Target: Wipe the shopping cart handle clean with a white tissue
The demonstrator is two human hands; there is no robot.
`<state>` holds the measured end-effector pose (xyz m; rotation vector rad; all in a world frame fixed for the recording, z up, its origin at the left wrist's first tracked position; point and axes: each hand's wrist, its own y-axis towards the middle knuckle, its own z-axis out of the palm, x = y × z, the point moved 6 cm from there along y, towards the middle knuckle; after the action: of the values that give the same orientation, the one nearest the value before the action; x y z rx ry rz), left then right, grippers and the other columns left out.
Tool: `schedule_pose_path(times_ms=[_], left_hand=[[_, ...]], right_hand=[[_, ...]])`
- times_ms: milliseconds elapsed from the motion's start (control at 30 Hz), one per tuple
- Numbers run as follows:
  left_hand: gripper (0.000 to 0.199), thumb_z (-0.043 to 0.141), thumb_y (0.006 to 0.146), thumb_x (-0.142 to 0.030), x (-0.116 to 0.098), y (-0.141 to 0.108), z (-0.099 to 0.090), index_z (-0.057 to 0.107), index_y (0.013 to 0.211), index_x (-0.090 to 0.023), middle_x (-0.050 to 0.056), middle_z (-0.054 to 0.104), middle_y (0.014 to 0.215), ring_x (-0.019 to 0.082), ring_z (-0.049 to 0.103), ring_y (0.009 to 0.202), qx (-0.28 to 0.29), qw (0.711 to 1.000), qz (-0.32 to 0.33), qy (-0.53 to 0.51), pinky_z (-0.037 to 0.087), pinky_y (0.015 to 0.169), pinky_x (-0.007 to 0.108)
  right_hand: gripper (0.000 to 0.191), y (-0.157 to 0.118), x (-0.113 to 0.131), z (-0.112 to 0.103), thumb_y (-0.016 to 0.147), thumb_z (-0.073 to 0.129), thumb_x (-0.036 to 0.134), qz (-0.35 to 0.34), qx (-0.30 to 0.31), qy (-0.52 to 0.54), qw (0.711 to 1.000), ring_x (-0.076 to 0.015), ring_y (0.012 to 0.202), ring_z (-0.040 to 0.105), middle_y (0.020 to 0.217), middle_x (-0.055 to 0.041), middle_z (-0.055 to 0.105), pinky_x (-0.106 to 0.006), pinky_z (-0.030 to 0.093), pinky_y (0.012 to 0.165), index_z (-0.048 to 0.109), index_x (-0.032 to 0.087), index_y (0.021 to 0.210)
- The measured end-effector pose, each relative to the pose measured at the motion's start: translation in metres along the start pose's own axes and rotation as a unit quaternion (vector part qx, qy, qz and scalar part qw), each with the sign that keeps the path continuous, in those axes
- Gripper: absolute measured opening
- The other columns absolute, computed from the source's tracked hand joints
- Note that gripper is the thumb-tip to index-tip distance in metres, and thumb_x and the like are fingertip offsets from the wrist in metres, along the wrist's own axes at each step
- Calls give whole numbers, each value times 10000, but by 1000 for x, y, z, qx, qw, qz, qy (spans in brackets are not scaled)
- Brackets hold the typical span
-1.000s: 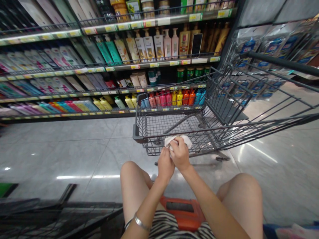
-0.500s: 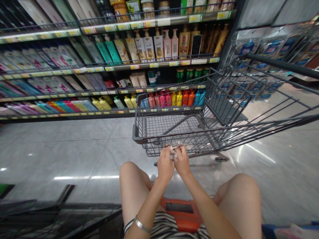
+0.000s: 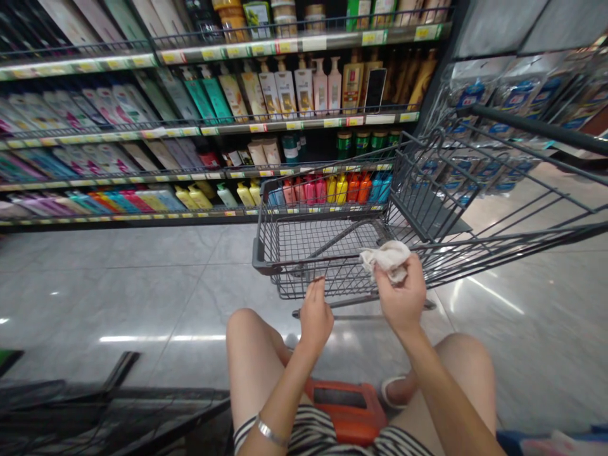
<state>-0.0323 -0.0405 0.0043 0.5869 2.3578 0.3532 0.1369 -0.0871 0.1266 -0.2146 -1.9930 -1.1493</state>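
Right hand (image 3: pixel 403 299) pinches a crumpled cloth (image 3: pixel 393 254); left hand (image 3: pixel 316 318) holds fingers together. Cloth-handling appears underway; the next move likely calls for steady pinching.

Beyond the hands (image 3: pixel 403 303) stands the cart (image 3: pixel 439 218), with shelves (image 3: pixel 228 130) behind it.
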Motion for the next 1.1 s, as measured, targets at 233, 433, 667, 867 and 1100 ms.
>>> schedule_pose_path(times_ms=[233, 433, 667, 867, 1100], left_hand=[[600, 347, 709, 52, 1, 0, 0, 414, 1287, -93, 153, 538, 1244, 252, 447, 1214, 10, 1000, -2, -2, 407, 1014, 453], [621, 354, 701, 51, 0, 0, -1, 407, 1299, -107, 155, 534, 1249, 246, 442, 1221, 14, 1000, -1, -14, 419, 1003, 451], [615, 363, 698, 47, -1, 0, 0, 409, 1295, -96, 162, 535, 1251, 254, 439, 1226, 12, 1000, -2, -9, 414, 1007, 459], [603, 354, 707, 48, 0, 0, 0, 413, 1290, -97, 156, 532, 1258, 248, 441, 1226, 19, 1000, 5, -2, 409, 1016, 453], [613, 359, 706, 42, -5, 1, 3, 401, 1299, -106, 156, 526, 1264, 257, 436, 1228, 17, 1000, -6, -8, 405, 1015, 470]], right_hand=[[393, 10, -5, 5, 810, 468, 115, -103, 32, -88, 990, -200, 963, 533, 1034, -81, 504, -358, 468, 797, 489, 234, 1184], [380, 14, 3, 16, 832, 389, 118, -132, 176, -178, 959, -238, 949, 552, 1130, -142, 435, -378, 502, 750, 533, 185, 1178], [385, 17, -7, 14, 794, 500, 190, -200, 215, -222, 930, -246, 889, 563, 1118, -140, 487, -345, 512, 666, 530, 182, 1178], [179, 30, -21, 6, 819, 437, 145, -168, 128, -162, 964, -186, 823, 572, 934, -82, 576, -291, 470, 697, 595, 177, 898], [282, 66, -46, -34, 843, 489, 429, 116, -68, -42, 990, -121, 479, 457, 583, 31, 485, -242, 387, 476, 551, 162, 775]])
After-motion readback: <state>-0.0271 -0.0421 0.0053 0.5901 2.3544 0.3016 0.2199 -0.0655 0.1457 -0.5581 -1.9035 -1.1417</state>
